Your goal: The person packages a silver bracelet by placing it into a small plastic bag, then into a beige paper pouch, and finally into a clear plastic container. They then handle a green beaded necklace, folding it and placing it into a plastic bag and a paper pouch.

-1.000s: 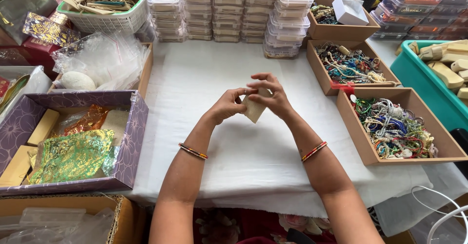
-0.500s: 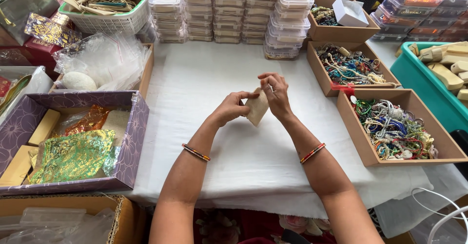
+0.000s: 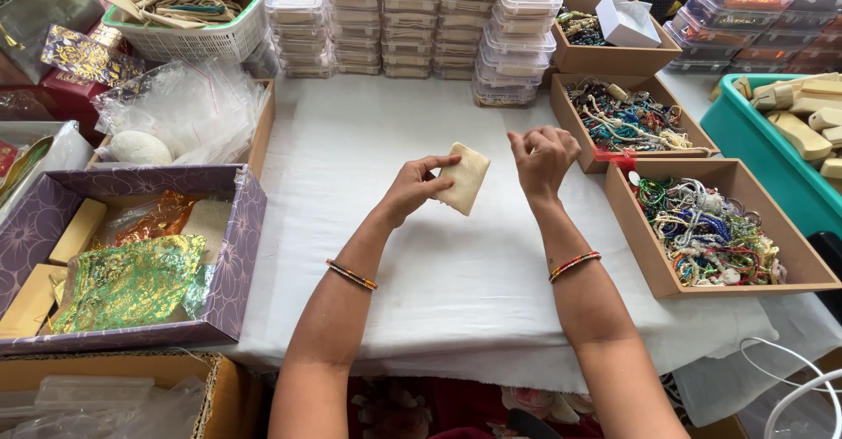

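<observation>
My left hand point(image 3: 412, 189) pinches a small cream pouch point(image 3: 465, 178) at its edge, above the white cloth point(image 3: 456, 281). At three o'clock from it, my right hand point(image 3: 542, 160) hangs loosely curled, holding nothing. Farther, at one o'clock, sits a bead tray point(image 3: 627, 121).

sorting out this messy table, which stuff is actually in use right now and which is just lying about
In use:
left hand, grip on the small cream pouch
right hand, beside the pouch, holding nothing visible

Lying about:
trays of beaded jewellery
stacked clear plastic boxes
purple box
green basket of wooden pieces
teal bin
</observation>
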